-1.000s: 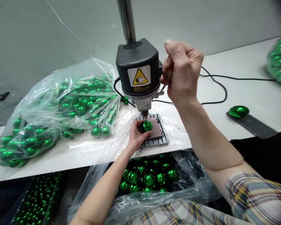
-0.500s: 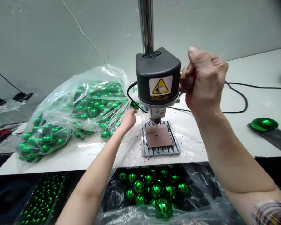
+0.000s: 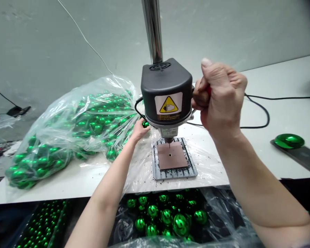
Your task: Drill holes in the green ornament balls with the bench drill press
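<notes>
My right hand [image 3: 223, 94] is wrapped round the feed handle [image 3: 208, 90] of a small black drill press [image 3: 167, 89]; a bit of its red grip shows between the fingers. The thin drill bit [image 3: 169, 145] points down above a brown square pad [image 3: 173, 158] with a hole in it. Left of the machine, my left hand [image 3: 141, 131] has thumb and fingers closed round a shiny green ball [image 3: 145, 124], at the gathered mouth of a clear plastic bag [image 3: 93, 103] full of such balls. The machine's body partly covers that ball.
A grey slotted base plate [image 3: 155, 174] strewn with dark shavings carries the pad. Below the table edge lie green balls [image 3: 181, 224] in a plastic-lined container. A green dish-like piece [image 3: 289, 140] rests on a dark flat object at right. Black cable [image 3: 267, 113] loops behind my right arm.
My left hand has reached the green ball by the bag's mouth and closed on it. The right hand stays on the handle. The whole view has shifted slightly.
</notes>
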